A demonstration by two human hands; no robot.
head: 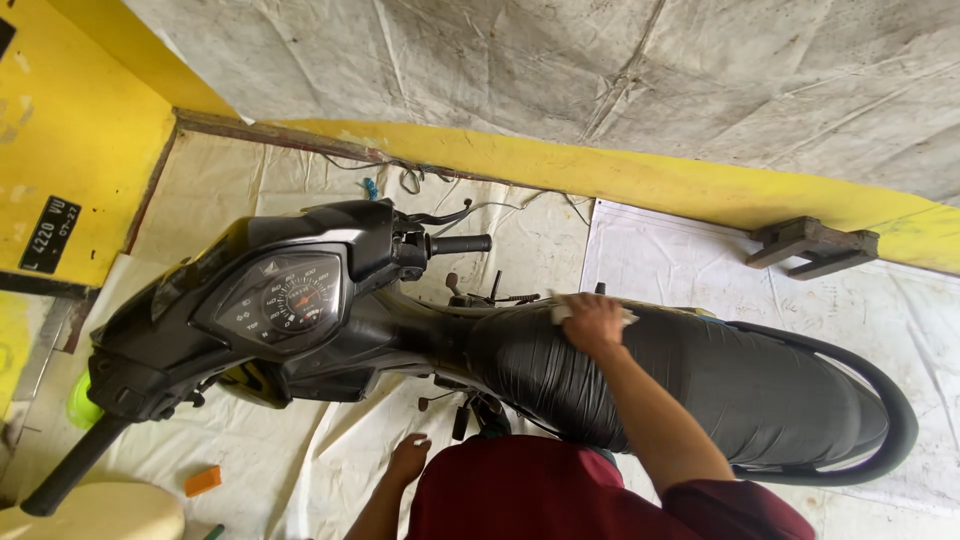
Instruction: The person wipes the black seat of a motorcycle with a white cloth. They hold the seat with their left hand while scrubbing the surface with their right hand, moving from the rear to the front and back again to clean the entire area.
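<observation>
We log: right hand (592, 322) pressing a white cloth (560, 311) flat on the motorcycle's black seat (740, 385), grip closed over it; left hand (408, 458) hanging open, holding nothing.

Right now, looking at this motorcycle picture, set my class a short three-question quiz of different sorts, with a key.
1. True or false: the right hand presses a white cloth on the black seat.
2. What hangs free beside the bike, touching nothing? A) left hand B) right hand C) a second person's hand
3. Fill in: the small block on the floor sheet near the left handlebar grip is coloured ____.

Key: 1 true; 2 A; 3 orange.
</observation>
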